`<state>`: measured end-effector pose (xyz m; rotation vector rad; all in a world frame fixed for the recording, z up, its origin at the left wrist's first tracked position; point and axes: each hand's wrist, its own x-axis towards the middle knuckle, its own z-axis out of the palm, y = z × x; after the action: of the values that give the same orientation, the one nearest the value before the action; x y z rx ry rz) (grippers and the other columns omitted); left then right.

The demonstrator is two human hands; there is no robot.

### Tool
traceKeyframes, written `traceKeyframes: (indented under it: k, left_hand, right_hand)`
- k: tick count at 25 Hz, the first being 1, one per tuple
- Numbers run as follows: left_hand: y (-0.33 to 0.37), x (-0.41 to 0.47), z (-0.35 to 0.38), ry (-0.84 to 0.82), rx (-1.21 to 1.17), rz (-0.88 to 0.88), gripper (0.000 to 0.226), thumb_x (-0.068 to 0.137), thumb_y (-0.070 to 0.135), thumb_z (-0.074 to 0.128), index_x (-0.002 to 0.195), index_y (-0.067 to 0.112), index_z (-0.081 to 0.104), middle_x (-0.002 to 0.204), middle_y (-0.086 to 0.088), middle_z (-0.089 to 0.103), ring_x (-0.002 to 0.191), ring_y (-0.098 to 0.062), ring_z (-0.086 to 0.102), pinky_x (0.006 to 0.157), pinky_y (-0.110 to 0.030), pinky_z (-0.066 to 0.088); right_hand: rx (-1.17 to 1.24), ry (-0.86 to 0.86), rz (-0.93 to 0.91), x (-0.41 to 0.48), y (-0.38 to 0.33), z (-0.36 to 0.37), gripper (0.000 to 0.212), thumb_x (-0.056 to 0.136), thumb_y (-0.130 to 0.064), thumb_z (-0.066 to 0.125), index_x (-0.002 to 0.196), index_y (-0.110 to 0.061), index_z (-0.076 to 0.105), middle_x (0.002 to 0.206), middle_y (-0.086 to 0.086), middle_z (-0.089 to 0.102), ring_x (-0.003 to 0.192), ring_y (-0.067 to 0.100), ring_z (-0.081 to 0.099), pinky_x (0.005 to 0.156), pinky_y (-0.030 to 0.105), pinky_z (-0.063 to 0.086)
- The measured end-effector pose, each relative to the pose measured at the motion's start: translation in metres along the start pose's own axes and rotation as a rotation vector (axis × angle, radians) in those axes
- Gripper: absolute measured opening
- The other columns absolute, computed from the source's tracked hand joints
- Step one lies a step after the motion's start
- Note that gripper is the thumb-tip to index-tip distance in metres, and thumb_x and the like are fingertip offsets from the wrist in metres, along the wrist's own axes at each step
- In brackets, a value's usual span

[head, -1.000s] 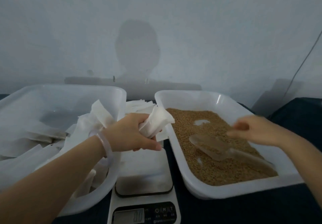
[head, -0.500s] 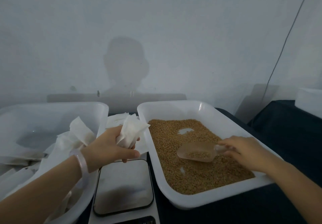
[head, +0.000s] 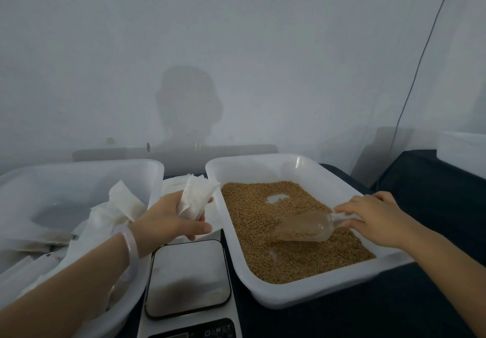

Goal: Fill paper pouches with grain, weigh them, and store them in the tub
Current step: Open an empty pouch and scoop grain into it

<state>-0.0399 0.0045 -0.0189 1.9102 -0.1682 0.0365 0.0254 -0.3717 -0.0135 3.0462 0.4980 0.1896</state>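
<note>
My left hand (head: 168,219) grips a white paper pouch (head: 196,198) upright, above the far edge of the kitchen scale (head: 188,277). My right hand (head: 376,218) holds the handle of a clear plastic scoop (head: 305,226), which lies tilted in the brown grain (head: 263,222) inside the right white tub (head: 313,294). Some grain shows inside the scoop. The left white tub (head: 147,172) holds several white pouches (head: 118,203).
A stack of white paper pouches (head: 171,184) lies between the two tubs behind the scale. A dark cloth (head: 434,180) covers the table. A white box (head: 462,151) stands at far right, and a thin cable (head: 420,56) hangs down the wall.
My right hand reached the scoop and took its handle, then pushed it into the grain. My left hand kept holding the pouch. The camera tilted upward.
</note>
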Motion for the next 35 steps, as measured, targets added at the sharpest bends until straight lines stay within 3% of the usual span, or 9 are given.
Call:
traceKeyframes:
  k: [2, 5, 10, 14, 18, 21, 24, 29, 35]
  left_hand:
    - [0.0, 0.001, 0.0, -0.005, 0.006, -0.026, 0.04, 0.058, 0.006, 0.082, 0.094, 0.009, 0.064, 0.06, 0.004, 0.059, 0.062, -0.019, 0.059, 0.06, -0.031, 0.052]
    - [-0.001, 0.002, 0.001, 0.009, 0.011, -0.043, 0.038, 0.067, -0.003, 0.079, 0.098, 0.011, 0.064, 0.058, 0.005, 0.057, 0.06, -0.017, 0.059, 0.06, -0.03, 0.054]
    - [0.004, 0.0, 0.004, 0.027, 0.087, -0.049, 0.028, 0.069, -0.003, 0.077, 0.088, 0.016, 0.066, 0.057, 0.005, 0.058, 0.054, -0.008, 0.06, 0.055, -0.018, 0.051]
    - [0.021, 0.012, 0.022, -0.035, 0.378, 0.052, 0.033, 0.067, 0.014, 0.08, 0.085, 0.032, 0.059, 0.072, 0.008, 0.063, 0.064, -0.006, 0.06, 0.064, -0.022, 0.051]
    - [0.028, 0.029, 0.058, -0.017, 0.495, 0.159, 0.047, 0.068, 0.023, 0.076, 0.112, 0.023, 0.058, 0.095, 0.003, 0.063, 0.084, -0.014, 0.06, 0.065, -0.023, 0.048]
    - [0.023, 0.034, 0.076, 0.088, 0.549, 0.219, 0.032, 0.073, 0.021, 0.071, 0.101, 0.02, 0.056, 0.085, 0.007, 0.059, 0.075, -0.011, 0.055, 0.055, -0.01, 0.038]
    - [0.018, 0.035, 0.086, 0.19, 0.539, 0.237, 0.023, 0.076, 0.018, 0.067, 0.086, 0.025, 0.048, 0.071, 0.014, 0.051, 0.062, -0.003, 0.049, 0.047, -0.011, 0.035]
    - [0.012, 0.035, 0.092, 0.305, 0.474, 0.262, 0.019, 0.077, 0.017, 0.066, 0.081, 0.024, 0.049, 0.073, 0.009, 0.058, 0.065, -0.009, 0.055, 0.049, -0.016, 0.039]
    - [0.008, 0.038, 0.102, 0.285, 0.57, 0.277, 0.017, 0.081, 0.023, 0.061, 0.086, 0.024, 0.045, 0.083, 0.007, 0.056, 0.072, -0.014, 0.053, 0.057, -0.025, 0.038]
  right_hand:
    - [-0.042, 0.029, 0.003, -0.002, 0.001, -0.001, 0.032, 0.097, -0.039, 0.045, 0.128, -0.045, 0.049, 0.113, -0.021, 0.055, 0.098, -0.003, 0.044, 0.105, 0.034, 0.016]
    - [-0.023, 0.007, 0.008, -0.003, 0.001, 0.0, 0.032, 0.096, -0.038, 0.047, 0.127, -0.045, 0.049, 0.115, -0.02, 0.055, 0.104, -0.001, 0.046, 0.106, 0.035, 0.015]
    - [0.23, -0.028, 0.02, -0.012, -0.002, 0.006, 0.034, 0.093, -0.033, 0.054, 0.127, -0.04, 0.051, 0.115, -0.018, 0.057, 0.103, -0.003, 0.05, 0.109, 0.034, 0.028]
    - [0.446, -0.021, 0.034, -0.02, 0.0, -0.017, 0.034, 0.091, -0.028, 0.058, 0.122, -0.04, 0.051, 0.121, -0.014, 0.058, 0.104, 0.001, 0.053, 0.098, 0.027, 0.041]
    - [0.555, 0.033, -0.027, -0.026, 0.006, -0.067, 0.033, 0.087, -0.028, 0.061, 0.11, -0.051, 0.052, 0.116, -0.027, 0.055, 0.101, -0.012, 0.051, 0.088, 0.017, 0.04]
    - [0.598, 0.075, -0.043, -0.032, 0.01, -0.097, 0.034, 0.077, -0.038, 0.063, 0.108, -0.051, 0.058, 0.112, -0.023, 0.064, 0.106, -0.007, 0.057, 0.097, 0.026, 0.04]
    - [0.531, 0.024, -0.078, -0.035, 0.008, -0.108, 0.034, 0.073, -0.046, 0.06, 0.105, -0.054, 0.058, 0.11, -0.026, 0.065, 0.105, -0.01, 0.057, 0.099, 0.027, 0.041]
    - [0.361, -0.071, -0.088, -0.03, -0.003, -0.115, 0.032, 0.089, -0.03, 0.06, 0.108, -0.055, 0.053, 0.116, -0.025, 0.06, 0.109, -0.004, 0.055, 0.103, 0.034, 0.041]
    - [0.103, 0.018, -0.116, -0.019, -0.019, -0.14, 0.035, 0.088, -0.034, 0.061, 0.12, -0.045, 0.054, 0.105, -0.023, 0.056, 0.101, -0.002, 0.05, 0.096, 0.022, 0.029]
